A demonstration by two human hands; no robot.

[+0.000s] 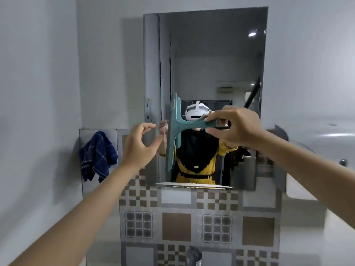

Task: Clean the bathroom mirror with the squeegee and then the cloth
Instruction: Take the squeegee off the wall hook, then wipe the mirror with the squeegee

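Observation:
The bathroom mirror [211,60] hangs on the wall straight ahead and reflects a person in yellow and black. A teal squeegee [173,135] is held with its blade upright against the lower left part of the glass. My right hand [236,127] grips the squeegee's handle from the right. My left hand [140,144] hovers just left of the blade with its fingers curled and apart, holding nothing. A blue checked cloth [98,155] hangs on the wall to the left of the mirror, away from both hands.
Brown and grey patterned tiles [199,217] cover the wall below the mirror. A metal tap [194,255] shows at the bottom edge. A white basin or tub rim [326,135] lies to the right.

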